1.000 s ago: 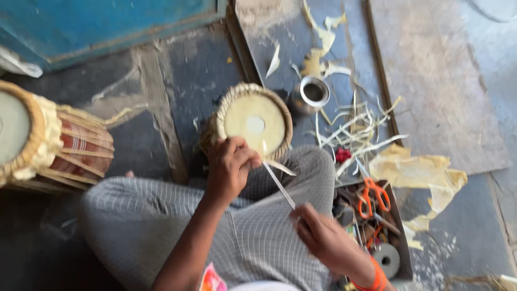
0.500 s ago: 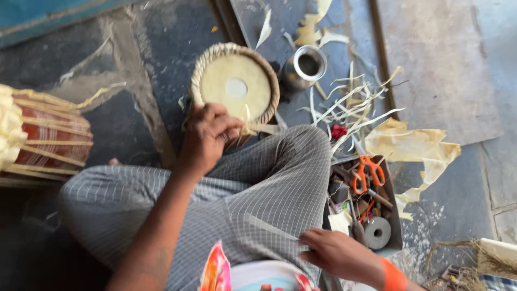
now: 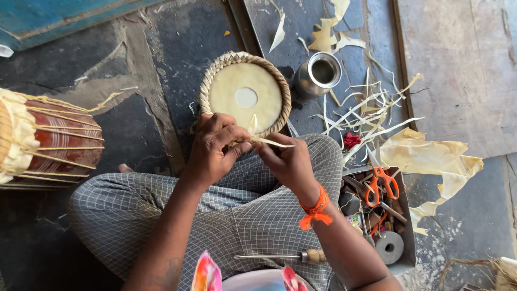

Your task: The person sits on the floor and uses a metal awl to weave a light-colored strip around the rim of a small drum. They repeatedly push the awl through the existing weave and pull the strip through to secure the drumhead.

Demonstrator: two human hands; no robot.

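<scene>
Left hand (image 3: 212, 148) grips woven rim of drum head (image 3: 245, 96); right hand (image 3: 288, 161) pinches strip (image 3: 272, 142) at rim; metal cup (image 3: 319, 73) near.

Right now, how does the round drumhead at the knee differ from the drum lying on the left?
The drumhead is a flat pale disc with a woven rim, held by the left hand; the drum is a full reddish-brown barrel on its side, laced lengthwise, untouched. Both have pale skin and light strapping.
</scene>
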